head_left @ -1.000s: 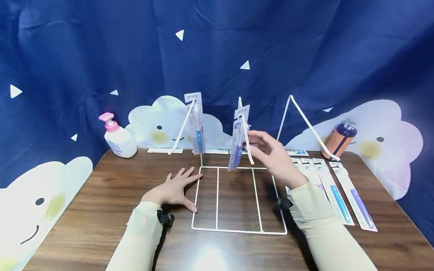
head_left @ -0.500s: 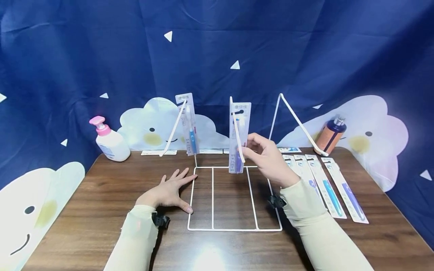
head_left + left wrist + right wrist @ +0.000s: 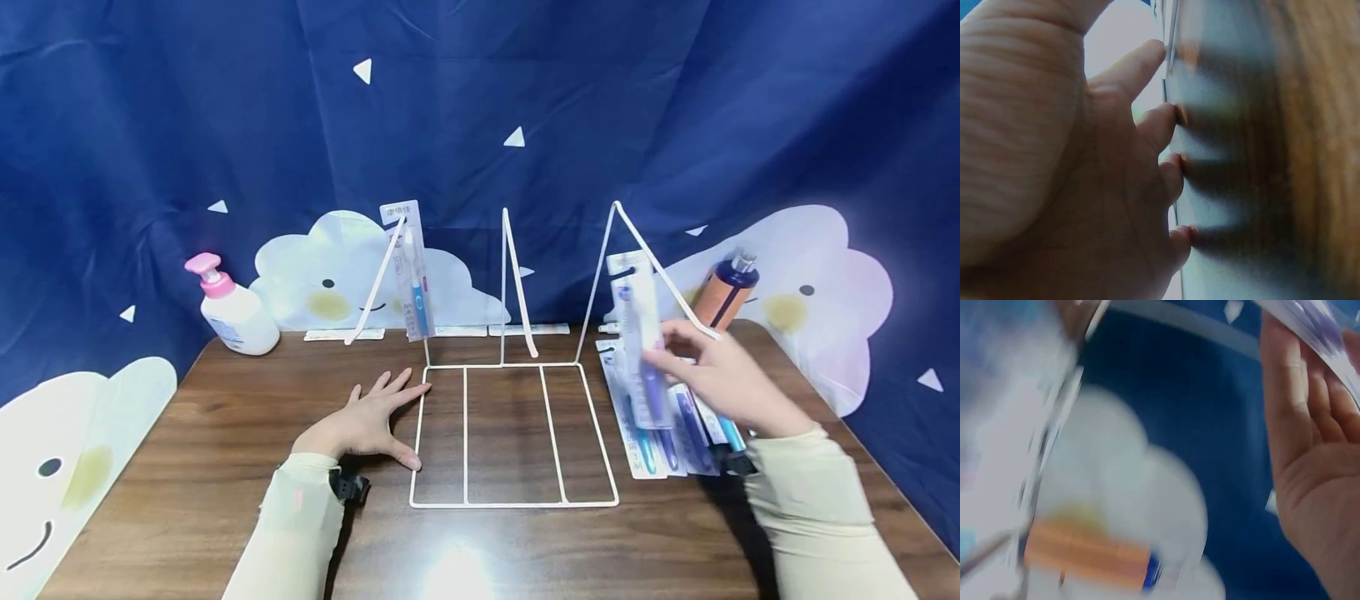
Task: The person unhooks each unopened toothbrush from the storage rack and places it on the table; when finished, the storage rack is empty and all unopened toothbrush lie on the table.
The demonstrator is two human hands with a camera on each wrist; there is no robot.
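Right hand (image 3: 723, 379) is gripping a toothbrush pack (image 3: 639, 350) by the right hook (image 3: 660, 271); left hand (image 3: 367, 421), open, is bracing the rack (image 3: 517, 504). Hanging needs hole aligned.

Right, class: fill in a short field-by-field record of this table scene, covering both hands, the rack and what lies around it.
left hand: flat on the table, fingers spread beside the wire rack
right hand: holds a packaged toothbrush upright near the rack's right hook
left hook: one toothbrush pack hanging
middle hook: bare
table right: more packs lying flat
far corners: pump bottle, orange bottle
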